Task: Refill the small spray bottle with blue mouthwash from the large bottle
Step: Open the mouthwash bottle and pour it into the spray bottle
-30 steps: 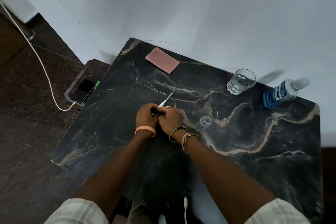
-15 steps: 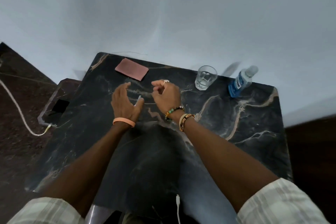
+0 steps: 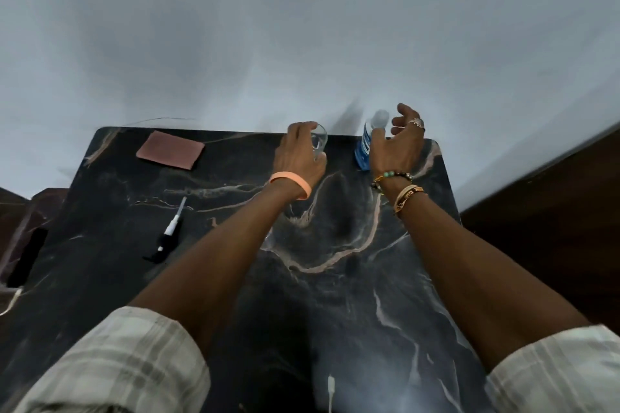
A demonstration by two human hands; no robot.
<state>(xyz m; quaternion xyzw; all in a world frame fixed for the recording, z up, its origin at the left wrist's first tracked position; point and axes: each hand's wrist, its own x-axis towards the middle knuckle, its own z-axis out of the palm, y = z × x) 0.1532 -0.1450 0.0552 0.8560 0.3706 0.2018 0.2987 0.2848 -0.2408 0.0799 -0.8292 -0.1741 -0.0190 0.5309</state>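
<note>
Left grip holds one glass; right grip flanks one bottle.

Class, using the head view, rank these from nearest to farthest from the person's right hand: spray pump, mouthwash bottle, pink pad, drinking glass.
Measured from the right hand:
1. The mouthwash bottle, just left of its thumb.
2. The drinking glass, further left, gripped by the left hand.
3. The spray pump, lying near left, and the pink pad, at far left: too close to call.
</note>
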